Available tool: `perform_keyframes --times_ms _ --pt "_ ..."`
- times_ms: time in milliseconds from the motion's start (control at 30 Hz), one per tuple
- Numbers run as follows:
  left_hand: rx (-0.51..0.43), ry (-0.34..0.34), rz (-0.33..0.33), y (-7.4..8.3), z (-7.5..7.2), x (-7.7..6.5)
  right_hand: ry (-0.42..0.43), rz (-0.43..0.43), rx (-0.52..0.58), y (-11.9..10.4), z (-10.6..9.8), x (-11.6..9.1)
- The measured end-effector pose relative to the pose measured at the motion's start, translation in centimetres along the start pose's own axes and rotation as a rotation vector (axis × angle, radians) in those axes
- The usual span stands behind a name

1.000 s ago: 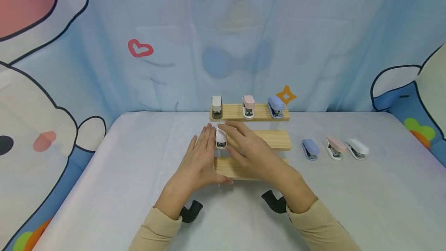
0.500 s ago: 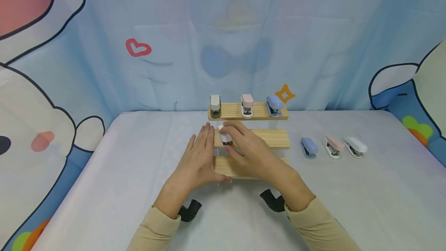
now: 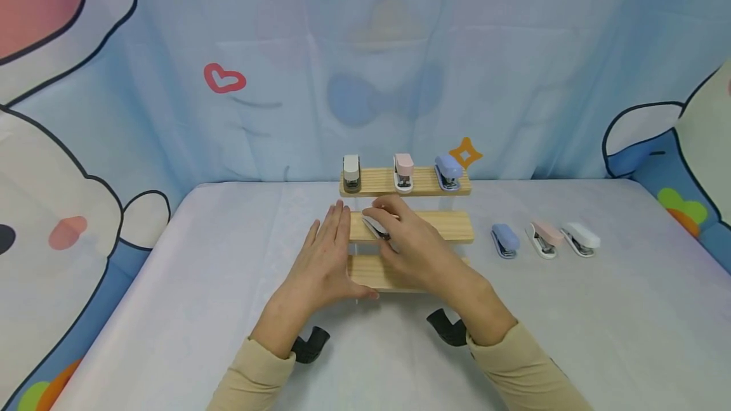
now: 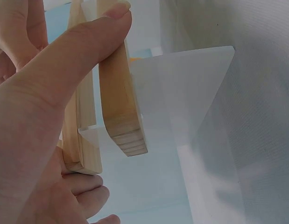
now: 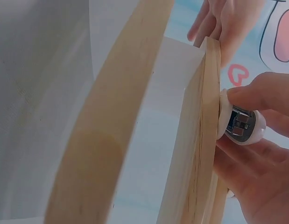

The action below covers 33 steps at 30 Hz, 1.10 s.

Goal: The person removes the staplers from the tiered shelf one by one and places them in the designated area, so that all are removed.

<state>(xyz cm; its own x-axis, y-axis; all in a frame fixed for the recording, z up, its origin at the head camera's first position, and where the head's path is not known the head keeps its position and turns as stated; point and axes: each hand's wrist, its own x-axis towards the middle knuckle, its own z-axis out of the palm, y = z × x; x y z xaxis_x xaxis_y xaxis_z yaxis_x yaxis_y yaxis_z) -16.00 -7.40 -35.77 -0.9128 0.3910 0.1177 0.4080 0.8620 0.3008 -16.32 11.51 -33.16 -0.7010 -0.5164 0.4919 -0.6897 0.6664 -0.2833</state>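
My right hand (image 3: 414,240) pinches a white mini stapler (image 3: 375,227) at the left part of the middle wooden shelf (image 3: 445,227). In the right wrist view the stapler (image 5: 244,123) has its base against the board, with the thumb on one side and fingers around the other; in the head view it lies slanted. My left hand (image 3: 325,265) is laid along the rack's left end, fingers straight and together. Its thumb touches the front edge of the lowest shelf (image 4: 121,102) in the left wrist view. The right forearm and hand partly cover the lower shelves.
On the top shelf (image 3: 371,181) stand a white stapler (image 3: 351,174), a pink one (image 3: 403,173) and a blue one (image 3: 448,172). Right of the rack, a blue stapler (image 3: 505,241), a pink stapler (image 3: 544,240) and a white stapler (image 3: 581,239) lie on the white tablecloth (image 3: 571,335).
The white stapler in my right hand has shifted a little right along the middle shelf, away from my left fingers, and turned to a slant. My left hand has stayed in place.
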Motion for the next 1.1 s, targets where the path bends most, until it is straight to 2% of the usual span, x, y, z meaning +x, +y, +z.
perform_keyframes --times_ms 267,633,933,1100 --pt "-0.003 0.005 0.004 0.0 0.0 0.0 0.025 0.003 -0.028 -0.1 0.0 0.0" --pt "0.010 0.007 0.007 0.0 0.1 0.0 -0.021 0.002 -0.042 -0.2 -0.2 0.0" --pt "0.003 0.013 0.010 0.0 0.1 0.0 0.003 -0.028 -0.041 0.3 -1.4 -0.4" --pt "0.015 0.025 0.014 0.0 0.1 -0.1 -0.001 -0.005 -0.021 0.7 -2.4 -0.7"
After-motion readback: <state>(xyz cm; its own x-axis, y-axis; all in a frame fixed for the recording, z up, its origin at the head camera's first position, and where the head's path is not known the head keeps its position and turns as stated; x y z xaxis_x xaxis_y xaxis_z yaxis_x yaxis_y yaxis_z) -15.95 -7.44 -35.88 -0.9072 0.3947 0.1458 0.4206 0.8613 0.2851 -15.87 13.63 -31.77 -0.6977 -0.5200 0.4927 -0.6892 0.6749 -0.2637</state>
